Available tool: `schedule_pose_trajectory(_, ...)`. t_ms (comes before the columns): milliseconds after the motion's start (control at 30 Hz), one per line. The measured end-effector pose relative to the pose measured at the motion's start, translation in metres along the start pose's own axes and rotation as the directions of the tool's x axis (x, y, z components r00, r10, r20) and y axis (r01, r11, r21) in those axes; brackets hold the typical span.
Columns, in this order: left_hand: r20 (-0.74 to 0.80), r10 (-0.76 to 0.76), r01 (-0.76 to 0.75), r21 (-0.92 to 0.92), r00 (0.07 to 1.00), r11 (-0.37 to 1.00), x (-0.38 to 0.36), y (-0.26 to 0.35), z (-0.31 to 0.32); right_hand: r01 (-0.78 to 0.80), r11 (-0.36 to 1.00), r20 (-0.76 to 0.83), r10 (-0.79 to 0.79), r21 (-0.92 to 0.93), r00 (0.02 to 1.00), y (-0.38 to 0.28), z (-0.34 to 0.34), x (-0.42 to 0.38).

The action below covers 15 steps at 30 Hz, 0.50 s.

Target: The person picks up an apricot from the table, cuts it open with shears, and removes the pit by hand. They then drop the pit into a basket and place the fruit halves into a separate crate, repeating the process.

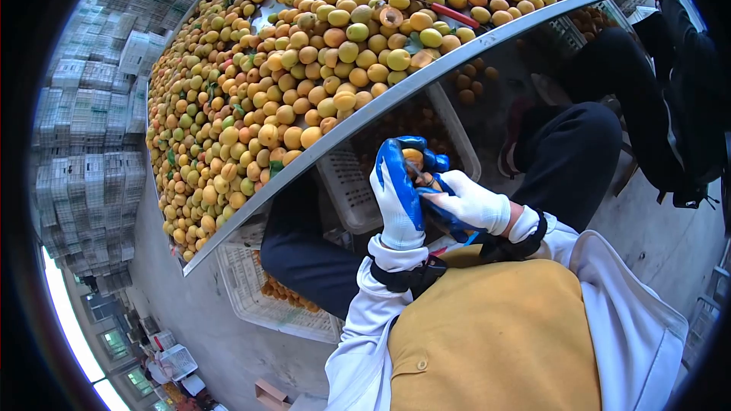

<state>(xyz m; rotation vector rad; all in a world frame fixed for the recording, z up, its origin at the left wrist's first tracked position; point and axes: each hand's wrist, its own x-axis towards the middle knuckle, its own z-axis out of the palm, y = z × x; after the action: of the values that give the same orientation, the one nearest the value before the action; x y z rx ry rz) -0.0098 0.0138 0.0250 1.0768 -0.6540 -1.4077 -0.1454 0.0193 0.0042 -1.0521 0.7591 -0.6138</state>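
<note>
My left hand (397, 196), in a blue-palmed white glove, is curled around an orange apricot (412, 157) held over my lap. Touching it from the right, my right hand (472, 204) in the same kind of glove grips a small tool (423, 177) whose tip rests against the fruit; the tool is mostly hidden. Both hands are below the metal edge (396, 95) of a long table heaped with yellow and orange apricots (304, 68).
White plastic crates (344, 190) holding apricots sit under the table near my knees, with another crate (251, 289) lower left. Red-handled scissors (451, 12) lie on the fruit pile. Another person in dark clothes (670, 76) sits at the right. Stacked empty crates (84, 144) fill the left.
</note>
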Motion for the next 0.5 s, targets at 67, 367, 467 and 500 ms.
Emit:
schedule_pose_trajectory(67,0.018,0.001,-0.002,0.043,1.000,0.999,0.001,0.001,-0.004,0.016,0.960,0.041,-0.005,-0.281,0.999,-0.007,-0.004,-0.001)
schedule_pose_trajectory(367,0.133,-0.349,0.373,-0.294,0.928,0.880,0.010,-0.002,-0.019,-0.149,0.989,0.145,0.148,-0.001,0.978,-0.006,-0.019,0.003)
schedule_pose_trajectory(467,0.125,-0.388,0.406,-0.369,0.913,0.836,0.009,-0.002,-0.023,-0.216,0.974,0.204,0.200,0.062,0.958,-0.004,-0.018,0.006)
schedule_pose_trajectory(500,0.124,-0.385,0.403,-0.372,0.915,0.837,0.008,-0.002,-0.028,-0.011,0.995,0.194,0.030,-0.099,0.981,0.012,-0.019,0.008)
